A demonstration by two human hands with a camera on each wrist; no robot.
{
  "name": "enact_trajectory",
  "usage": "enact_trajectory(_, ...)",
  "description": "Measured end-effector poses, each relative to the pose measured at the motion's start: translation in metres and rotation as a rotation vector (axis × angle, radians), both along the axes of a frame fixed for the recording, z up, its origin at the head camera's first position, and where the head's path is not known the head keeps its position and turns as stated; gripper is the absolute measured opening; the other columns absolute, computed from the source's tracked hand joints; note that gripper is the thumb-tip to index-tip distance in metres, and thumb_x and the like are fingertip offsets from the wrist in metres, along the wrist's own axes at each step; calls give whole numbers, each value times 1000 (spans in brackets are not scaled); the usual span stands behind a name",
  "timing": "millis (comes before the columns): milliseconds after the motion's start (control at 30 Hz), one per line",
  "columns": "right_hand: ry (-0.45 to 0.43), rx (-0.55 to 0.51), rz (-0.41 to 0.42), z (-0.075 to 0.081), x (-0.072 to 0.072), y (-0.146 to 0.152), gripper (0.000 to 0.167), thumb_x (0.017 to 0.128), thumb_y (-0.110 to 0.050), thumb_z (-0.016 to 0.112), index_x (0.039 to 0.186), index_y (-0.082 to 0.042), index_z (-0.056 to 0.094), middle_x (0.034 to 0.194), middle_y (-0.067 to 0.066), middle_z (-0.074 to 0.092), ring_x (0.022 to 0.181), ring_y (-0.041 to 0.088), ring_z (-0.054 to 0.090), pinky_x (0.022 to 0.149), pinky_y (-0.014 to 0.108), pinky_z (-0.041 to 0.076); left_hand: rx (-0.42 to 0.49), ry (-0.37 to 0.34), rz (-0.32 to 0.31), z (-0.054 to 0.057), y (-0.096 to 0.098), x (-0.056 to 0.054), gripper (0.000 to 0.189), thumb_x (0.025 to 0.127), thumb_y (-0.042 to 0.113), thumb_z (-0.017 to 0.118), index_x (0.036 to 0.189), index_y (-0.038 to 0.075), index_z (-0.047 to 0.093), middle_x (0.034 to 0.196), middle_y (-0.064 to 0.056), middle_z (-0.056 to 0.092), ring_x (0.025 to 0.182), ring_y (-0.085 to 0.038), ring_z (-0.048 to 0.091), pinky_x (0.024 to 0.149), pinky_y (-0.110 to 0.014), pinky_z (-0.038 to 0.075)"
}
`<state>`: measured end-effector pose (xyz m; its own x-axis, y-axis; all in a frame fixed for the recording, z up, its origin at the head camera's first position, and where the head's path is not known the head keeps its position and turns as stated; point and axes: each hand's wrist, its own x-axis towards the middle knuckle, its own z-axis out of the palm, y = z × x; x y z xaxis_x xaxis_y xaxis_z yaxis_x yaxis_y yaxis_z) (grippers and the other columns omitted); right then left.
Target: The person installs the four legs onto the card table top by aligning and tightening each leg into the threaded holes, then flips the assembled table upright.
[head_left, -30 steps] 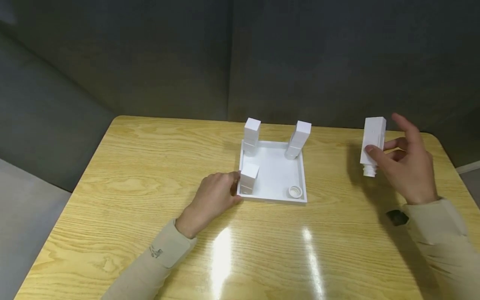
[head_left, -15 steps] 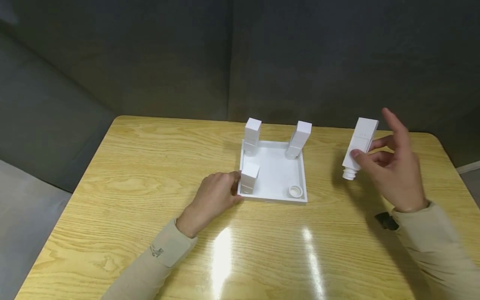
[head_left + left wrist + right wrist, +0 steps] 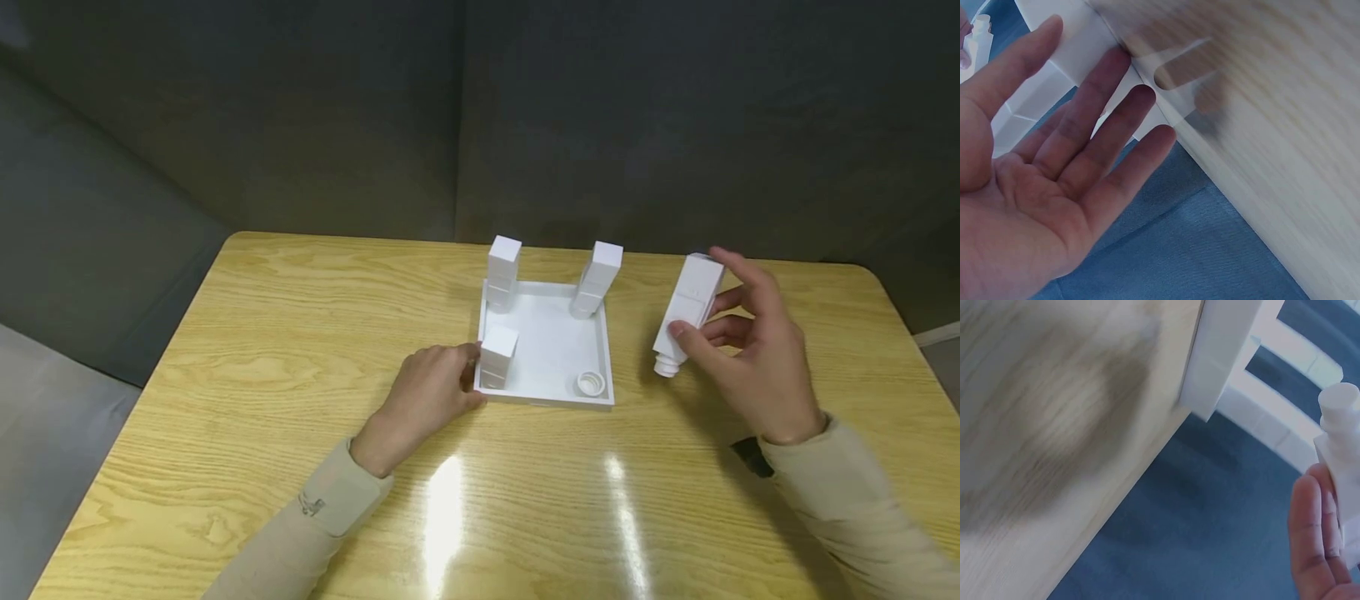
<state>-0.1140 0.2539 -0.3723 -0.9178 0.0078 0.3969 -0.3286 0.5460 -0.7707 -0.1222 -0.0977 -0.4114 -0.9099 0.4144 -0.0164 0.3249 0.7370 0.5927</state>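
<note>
My right hand grips a white square leg with a threaded round end, held above the table right of the tray. The leg leans, threaded end down and left; in the right wrist view that threaded tip shows past the fingers. The shallow white square tray, like an upturned toy tabletop, has legs standing in three corners: back left, back right and front left. A round threaded socket shows in its front right corner. My left hand touches the tray's front left corner, fingers mostly straight.
The wooden table extends around the tray, with bright reflections near the front. A dark grey partition rises behind its back edge.
My right hand has moved left and slightly nearer with the leg, and the leg has tilted. Its index finger has come down to the leg's top end. The left hand and tray stay put.
</note>
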Motion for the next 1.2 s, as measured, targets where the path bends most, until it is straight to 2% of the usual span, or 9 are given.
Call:
enact_trajectory(200,37,-11,53,-3,5,-13,90,83,19,81,161,-9,47,103,4,60,71,1,67,67,10,52,-10,-1,0,1,0,0,62,83,6,97,134,-14,68,80,-5,71,70,-15,58,66,-32,49)
enact_trajectory(600,117,-61,170,-15,6,-30,93,75,31,78,153,6,34,104,5,56,73,4,67,68,11,55,-3,-9,5,0,-1,1,60,82,6,98,131,-13,70,81,-5,71,71,-16,59,67,-33,50)
enact_trajectory(933,133,-86,249,-24,9,-40,90,72,36,73,145,13,25,124,3,53,82,3,70,75,14,56,12,-14,8,0,-1,0,60,81,5,98,132,-13,70,81,-6,71,70,-16,59,66,-32,50)
enact_trajectory(1200,147,-21,269,-28,10,-43,90,72,37,75,143,13,25,130,-2,49,94,-1,69,80,13,56,8,-3,1,0,0,-1,63,81,4,98,134,-14,68,81,-6,72,70,-15,60,66,-33,52)
